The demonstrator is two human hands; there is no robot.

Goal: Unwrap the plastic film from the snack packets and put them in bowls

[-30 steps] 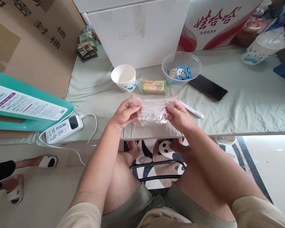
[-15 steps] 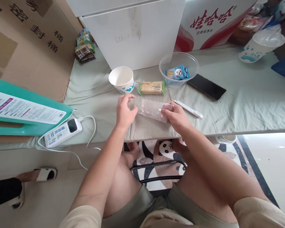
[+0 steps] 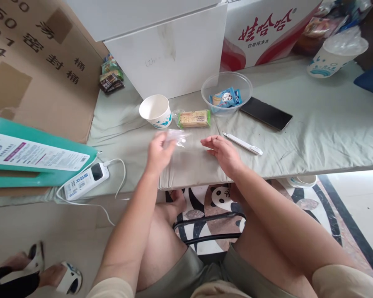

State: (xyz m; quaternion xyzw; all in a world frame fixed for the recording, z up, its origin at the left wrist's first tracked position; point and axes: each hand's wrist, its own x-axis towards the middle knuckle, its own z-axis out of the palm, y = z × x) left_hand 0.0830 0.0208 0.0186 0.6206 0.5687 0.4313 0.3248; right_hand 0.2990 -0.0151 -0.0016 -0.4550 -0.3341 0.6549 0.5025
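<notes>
My left hand (image 3: 160,153) grips a crumpled clear plastic wrapper (image 3: 178,135) over the near part of the cloth-covered bench. To its right, my right hand (image 3: 222,152) is empty, fingers stretched out and apart. Just beyond them lies a pack of biscuits (image 3: 194,118) in a green-edged clear wrapper. A white paper cup (image 3: 156,111) stands upright behind my left hand. Beside my right hand rests a white utility knife (image 3: 242,143). A clear plastic bowl (image 3: 205,93) holds blue snack packets (image 3: 226,98) behind the biscuits.
A black phone (image 3: 266,113) lies right of the bowl. White boxes (image 3: 180,62) line the back. At left are a green jug (image 3: 43,155), a power strip (image 3: 87,181) with a white cable, and a cardboard box (image 3: 46,74). Another person's feet (image 3: 54,275) are at lower left.
The clear wrapper has passed from my right hand to my left and is now bunched up. My right hand has let go and its fingers have opened. The other person's feet have shifted.
</notes>
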